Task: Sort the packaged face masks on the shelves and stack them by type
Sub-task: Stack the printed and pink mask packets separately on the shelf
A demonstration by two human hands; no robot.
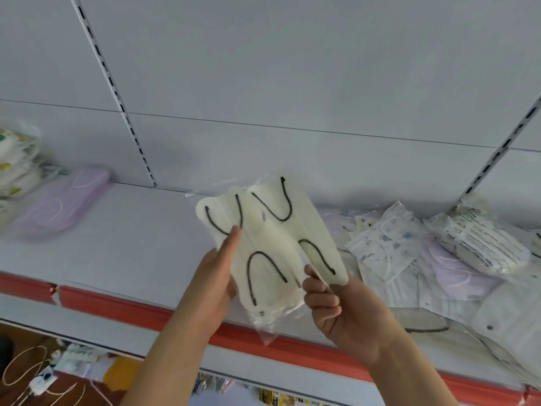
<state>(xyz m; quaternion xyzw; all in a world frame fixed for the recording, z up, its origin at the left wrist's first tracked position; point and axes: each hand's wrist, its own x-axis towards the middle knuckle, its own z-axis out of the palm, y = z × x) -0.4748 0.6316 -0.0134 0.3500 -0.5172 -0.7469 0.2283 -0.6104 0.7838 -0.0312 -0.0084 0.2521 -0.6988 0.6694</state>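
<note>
Both hands held up two clear packs of cream masks with black ear loops, above the front edge of the shelf [164,230] near its middle. The left hand [218,276] gripped the left pack [263,276] from behind, forefinger stretched across its face. The right hand [330,300] pinched the lower end of the right pack [310,230] between thumb and curled fingers. The packs overlapped, fanned apart at the top.

The step in hand looked like matching — two of one type gathered together before stacking. A lilac stack [61,197] lay at the shelf's left end beside a patterned stack [14,162]; an unsorted heap [424,253] covered the right end.

The next move, I judged, called for squaring the two packs and laying them on the bare middle of the shelf — slippery wrappers could slide.
</note>
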